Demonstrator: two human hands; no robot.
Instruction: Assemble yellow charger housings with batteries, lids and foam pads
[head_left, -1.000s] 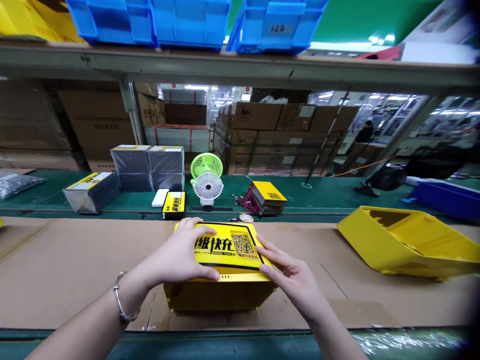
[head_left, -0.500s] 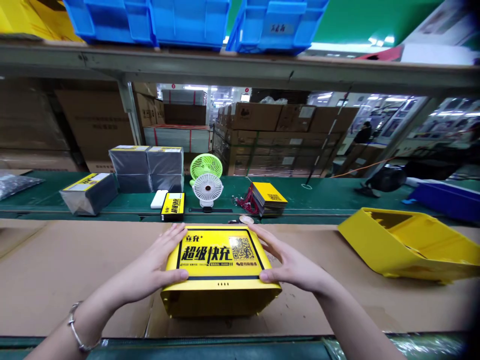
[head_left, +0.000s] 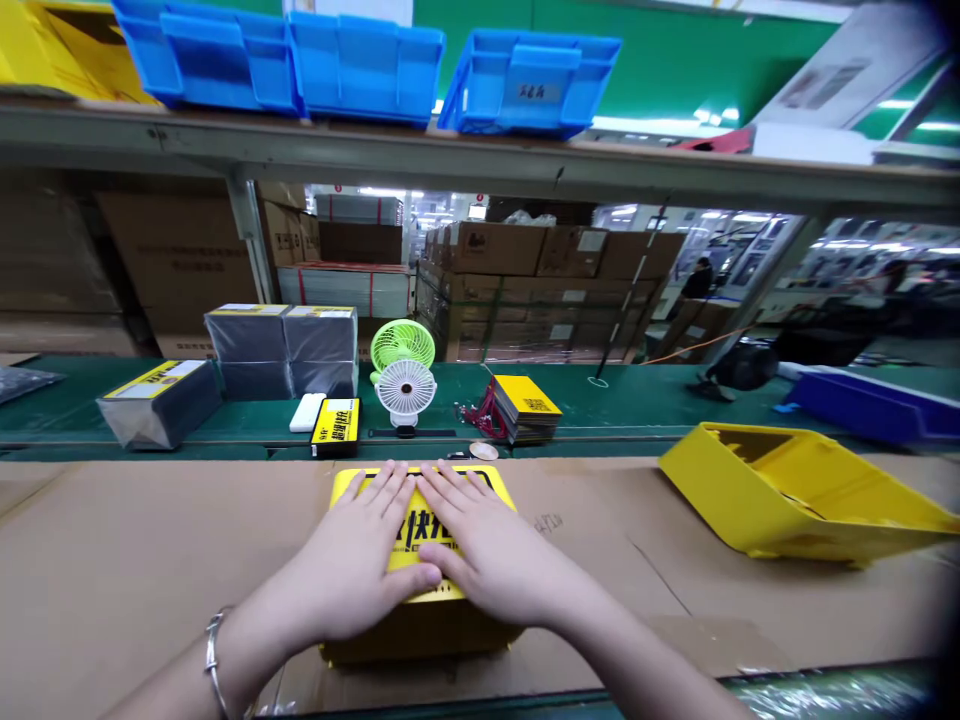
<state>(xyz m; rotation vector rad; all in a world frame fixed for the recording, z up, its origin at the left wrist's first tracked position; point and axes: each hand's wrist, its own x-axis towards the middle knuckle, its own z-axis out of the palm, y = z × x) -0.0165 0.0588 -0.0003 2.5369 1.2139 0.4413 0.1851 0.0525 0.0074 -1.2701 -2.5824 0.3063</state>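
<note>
A yellow plastic housing [head_left: 420, 570] with black printing on its top panel stands on the cardboard-covered bench right in front of me. My left hand [head_left: 360, 550] lies flat across the left part of that panel, fingers stretched toward the far edge. Beside it, my right hand [head_left: 487, 545] rests flat on the right part, and the two thumbs meet near the front edge. Both hands are open and cover most of the print, including the QR code. The front side of the housing is in shadow.
A second yellow housing [head_left: 802, 500] lies to the right with its hollow side up. Behind are a stack of yellow printed panels [head_left: 529, 405], a white fan [head_left: 406, 390], a black-and-yellow box [head_left: 336, 426] and wrapped stacks [head_left: 285, 350]. Blue bins [head_left: 529, 85] stand on the shelf above.
Both hands have moved from the housing's left and right edges inward onto its top, now lying flat side by side. The camera view has tilted slightly up.
</note>
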